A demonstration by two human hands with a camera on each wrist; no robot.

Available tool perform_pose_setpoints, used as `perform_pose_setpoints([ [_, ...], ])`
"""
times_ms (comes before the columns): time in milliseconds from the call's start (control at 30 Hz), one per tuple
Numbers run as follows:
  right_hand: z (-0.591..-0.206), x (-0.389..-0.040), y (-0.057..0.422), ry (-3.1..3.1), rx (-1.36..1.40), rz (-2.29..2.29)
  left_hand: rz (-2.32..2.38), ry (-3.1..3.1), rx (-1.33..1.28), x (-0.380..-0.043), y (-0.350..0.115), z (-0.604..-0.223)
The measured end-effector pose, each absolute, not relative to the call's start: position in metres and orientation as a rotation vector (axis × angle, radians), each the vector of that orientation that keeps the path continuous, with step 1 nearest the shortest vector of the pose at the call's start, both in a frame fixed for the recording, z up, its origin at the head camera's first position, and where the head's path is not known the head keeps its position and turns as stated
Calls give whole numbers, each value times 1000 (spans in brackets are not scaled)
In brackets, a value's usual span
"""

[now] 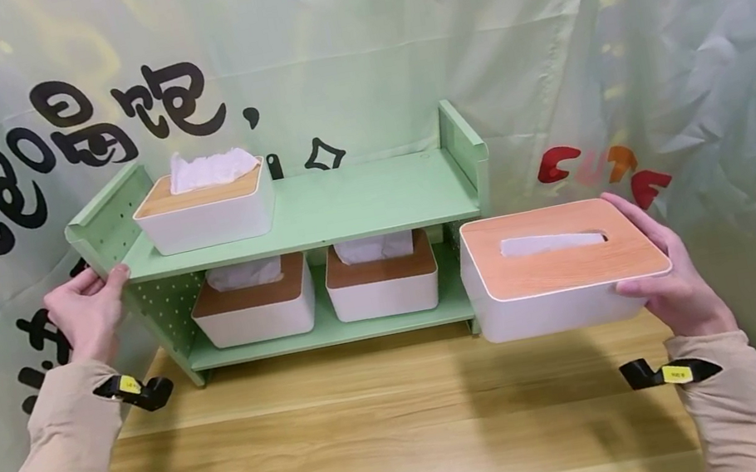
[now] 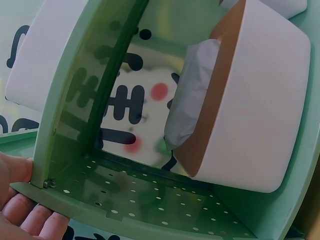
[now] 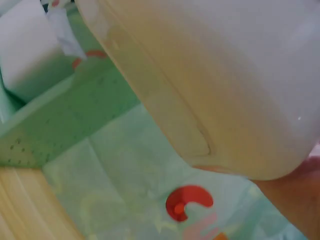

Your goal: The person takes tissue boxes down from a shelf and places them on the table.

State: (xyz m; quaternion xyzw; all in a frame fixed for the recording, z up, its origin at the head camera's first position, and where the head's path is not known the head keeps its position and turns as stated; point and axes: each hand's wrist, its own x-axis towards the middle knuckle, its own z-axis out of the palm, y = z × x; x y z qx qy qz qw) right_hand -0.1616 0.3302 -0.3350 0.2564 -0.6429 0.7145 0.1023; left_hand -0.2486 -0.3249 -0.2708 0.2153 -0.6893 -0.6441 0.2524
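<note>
Two-handed: pinches the shelf [image 1: 370, 191] with bent left hand [image 1: 88, 316], curls right hand [image 1: 687, 291] round a box [image 1: 566, 270]. Best to hold shelf still, keep box level.

A green two-tier shelf [image 1: 371, 195] stands on a wood-grain tabletop [image 1: 386, 454]. A white tissue box [image 1: 205, 226] occupies the left end of the upper tier, while a left-hand box [image 1: 260, 322] and a right-hand box [image 1: 384, 295] sit just apart below.

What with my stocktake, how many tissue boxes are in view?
4: upper box on the top shelf, left box and right box on the lower shelf, held box in the right hand.
</note>
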Motion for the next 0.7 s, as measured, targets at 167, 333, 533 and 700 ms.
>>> perform_pose_setpoints([
  [167, -347, -164, 343, -1886, 785, 2126, -1765, -1858, 568, -249, -326, -271],
  [333, -358, -165, 353, -1886, 766, 2121, -1784, -1839, 564, -249, -326, -270],
  [533, -366, -168, 361, -1899, 753, 2106, -1773, -1855, 575, -249, -326, -270],
  [700, -373, -170, 368, -1908, 749, 2105, -1783, -1862, 584, -249, -326, -270],
])
